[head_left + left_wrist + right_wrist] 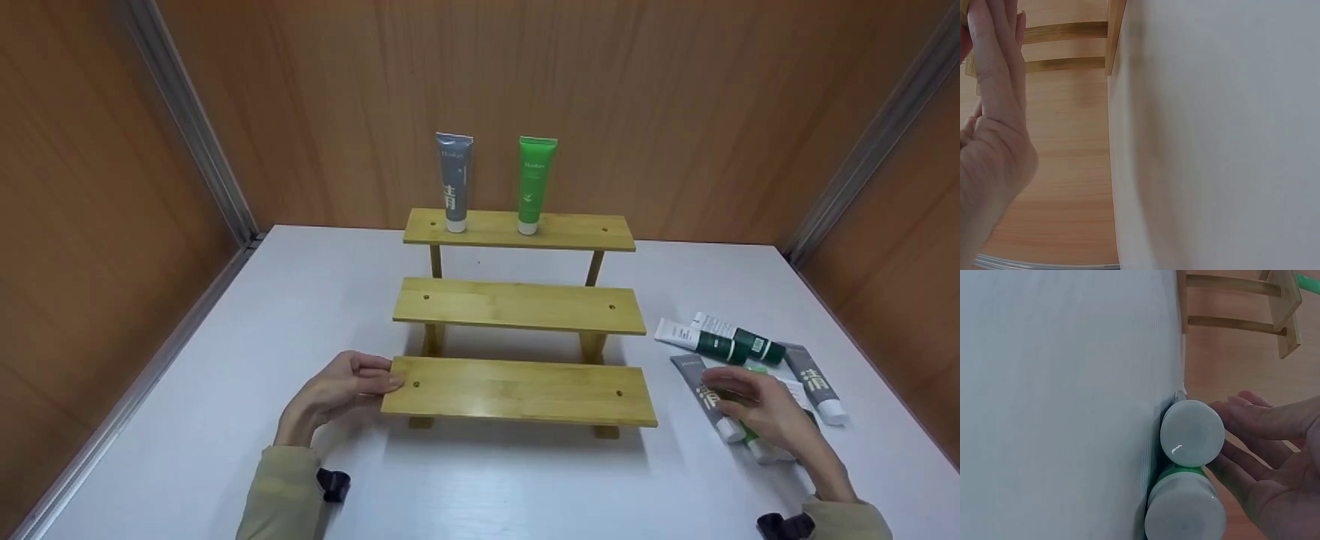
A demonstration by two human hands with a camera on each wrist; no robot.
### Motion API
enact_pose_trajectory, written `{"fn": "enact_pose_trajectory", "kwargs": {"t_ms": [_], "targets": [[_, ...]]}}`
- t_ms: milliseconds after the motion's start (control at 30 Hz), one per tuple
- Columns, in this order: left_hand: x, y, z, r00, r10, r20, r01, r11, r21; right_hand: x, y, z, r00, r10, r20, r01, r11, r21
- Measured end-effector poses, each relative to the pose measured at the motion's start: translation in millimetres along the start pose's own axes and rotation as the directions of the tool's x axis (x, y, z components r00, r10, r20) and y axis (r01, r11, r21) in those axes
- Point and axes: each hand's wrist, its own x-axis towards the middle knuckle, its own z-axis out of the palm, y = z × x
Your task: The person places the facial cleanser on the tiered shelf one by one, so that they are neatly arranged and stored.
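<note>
While left hand (341, 386) pinches wooden shelf (517, 390), right hand (766, 409) overhangs tapered tubes (709, 403).

plain khaki left sleeve (282, 491) at the frame's lower left, small black wrist device (334, 486) beside it, matching khaki right sleeve (851, 520) at the lower right, second black device (784, 526) at the bottom edge

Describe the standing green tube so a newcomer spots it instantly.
Find the three-tier wooden stand on the table. On its top tier, cap down, stands the green tube: bright green, unlike the grey-blue tube to its left.
</note>
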Motion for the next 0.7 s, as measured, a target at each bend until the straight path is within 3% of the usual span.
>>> {"fn": "enact_pose_trajectory", "kwargs": {"t_ms": [400, 700], "targets": [[-0.9, -0.9, -0.1, 1.000, 0.015, 0.000, -0.015, 1.000, 0.015, 2.3, 5.4, 0.8, 1.000, -0.022, 0.013, 0.020, 0.992, 0.124], [-0.2, -1.0, 0.0, 1.000, 0.019, 0.006, -0.019, 1.000, 0.017, 9.0, 6.6, 3.2, 0.999, 0.013, -0.035, -0.011, 0.999, 0.052]]}}
